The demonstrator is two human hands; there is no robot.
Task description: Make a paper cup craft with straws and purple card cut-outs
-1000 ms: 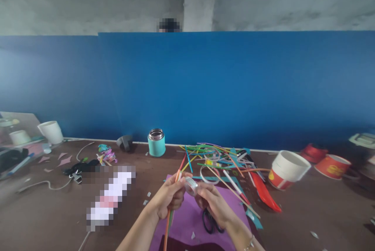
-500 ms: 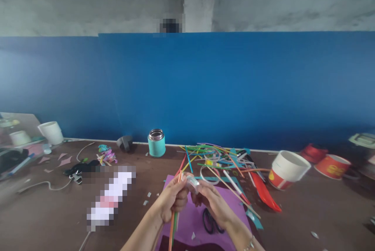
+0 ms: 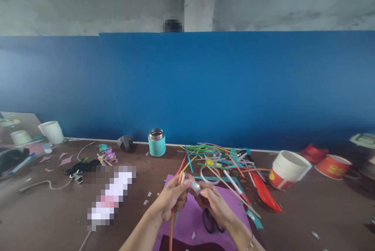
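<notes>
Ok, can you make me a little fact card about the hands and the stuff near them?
Left hand: holds an orange strip, bunched with others
Right hand: grips a shiny clear roll, maybe tape
Under the hands: purple sheet
On the sheet: black loops, perhaps scissor handles
Beyond the hands: pile of coloured strips
By the blue panel: open teal jar

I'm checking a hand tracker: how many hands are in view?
2, both over the purple sheet: left hand gripping an orange strip, right hand on the clear roll. Any behind the blue partition are hidden.
</notes>
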